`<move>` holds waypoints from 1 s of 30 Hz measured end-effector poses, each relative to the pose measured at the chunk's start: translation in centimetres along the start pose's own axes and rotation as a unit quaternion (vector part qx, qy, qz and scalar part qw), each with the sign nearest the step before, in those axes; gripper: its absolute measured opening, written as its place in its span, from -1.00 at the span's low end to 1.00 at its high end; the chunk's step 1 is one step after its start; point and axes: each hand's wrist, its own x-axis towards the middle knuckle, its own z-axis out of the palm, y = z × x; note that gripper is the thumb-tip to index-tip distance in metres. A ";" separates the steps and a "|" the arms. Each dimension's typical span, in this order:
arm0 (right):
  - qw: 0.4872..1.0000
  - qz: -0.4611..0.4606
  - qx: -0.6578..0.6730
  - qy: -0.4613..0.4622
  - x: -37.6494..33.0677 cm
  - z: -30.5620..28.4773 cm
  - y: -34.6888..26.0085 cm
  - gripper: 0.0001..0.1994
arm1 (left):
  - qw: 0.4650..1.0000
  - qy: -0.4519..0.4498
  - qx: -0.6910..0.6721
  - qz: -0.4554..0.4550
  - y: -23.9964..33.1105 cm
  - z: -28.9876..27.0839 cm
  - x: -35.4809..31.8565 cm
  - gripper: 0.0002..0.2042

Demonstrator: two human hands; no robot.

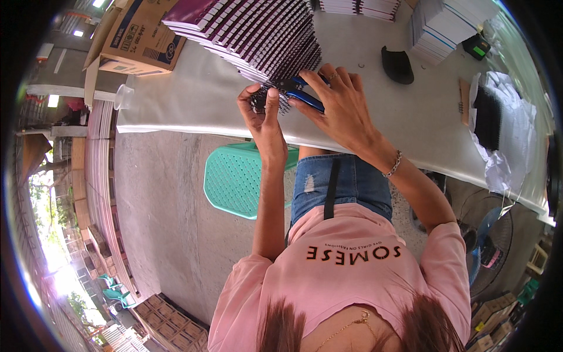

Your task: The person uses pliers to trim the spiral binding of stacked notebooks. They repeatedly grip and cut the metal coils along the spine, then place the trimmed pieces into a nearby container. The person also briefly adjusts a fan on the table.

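My right hand [345, 108] is closed round the blue handles of a pair of cutting pliers [308, 101], its jaws pointing left. Between the thumb and fingers of my left hand [265, 120] is a black wire binding coil [283, 105], right by the pliers' jaws. How far the coil runs behind my fingers is hidden. Just beyond both hands rises a tall stack of purple-covered wire-bound notebooks [264, 44], their spines toward me.
On the table [176, 108] are a cardboard box [141, 38], a curved black object [397, 66], stacks of white paper [443, 29] and black wire combs [487, 120] on white wrapping. A green stool [234, 179] stands below the table's edge, a fan [495, 252] at the right.
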 end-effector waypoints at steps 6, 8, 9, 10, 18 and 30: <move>0.997 0.024 0.059 -0.053 0.3 0.0 -0.2 -0.62 | 1.000 0.000 0.012 0.003 0.0 -0.2 0.1 -0.79; 0.994 0.036 0.079 -0.071 0.3 -0.2 -0.4 -0.65 | 1.000 0.000 0.010 0.011 0.1 -0.2 0.1 -0.81; 0.994 0.034 0.082 -0.066 0.2 -0.2 -0.4 -0.65 | 1.000 0.000 0.010 0.012 0.0 -0.1 0.1 -0.81; 0.994 0.031 0.085 -0.062 0.0 -0.2 -0.4 -0.66 | 1.000 0.001 0.010 0.013 -0.1 -0.1 0.1 -0.81; 0.997 0.038 0.050 -0.049 -0.3 -0.9 -0.3 -0.61 | 0.998 0.017 -0.055 0.013 -0.1 0.2 0.0 -0.80; 0.999 0.028 -0.002 -0.044 -0.9 0.3 0.1 -0.53 | 0.999 -0.001 0.046 0.019 0.0 0.1 -0.4 -0.68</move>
